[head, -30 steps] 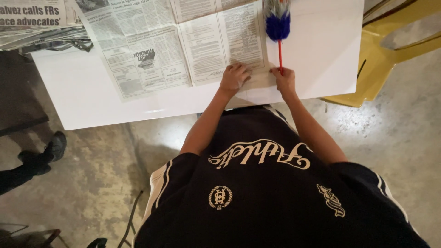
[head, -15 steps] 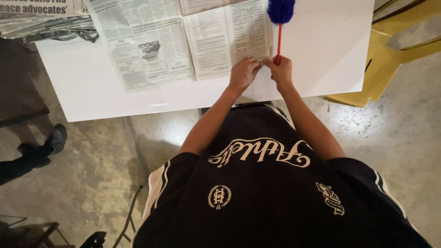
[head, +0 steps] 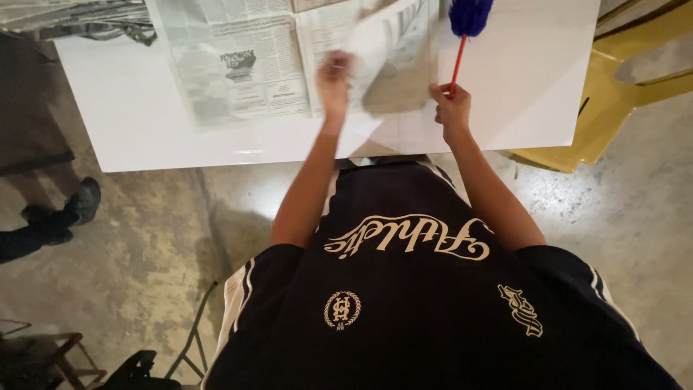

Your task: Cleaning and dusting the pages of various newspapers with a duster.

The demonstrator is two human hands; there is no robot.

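Note:
An open newspaper (head: 238, 72) lies spread on a white table (head: 130, 123). My left hand (head: 336, 79) is blurred and grips the lower edge of a right-hand page (head: 397, 65), which is lifted off the table and curling up. My right hand (head: 451, 108) is closed around the thin red handle of a duster (head: 457, 65), near the table's front edge. The duster's fluffy blue head (head: 469, 14) points away from me at the top of the view. My black shirt fills the lower half.
A yellow plastic chair (head: 613, 108) stands right of the table. More folded newspapers (head: 72, 14) lie at the table's far left corner. Another person's dark shoe (head: 79, 202) rests on the concrete floor at left. Dark metal stool legs (head: 72, 354) show at bottom left.
My left hand went from pressing flat on the page to gripping its edge and lifting it up and leftward. My right hand kept hold of the duster handle.

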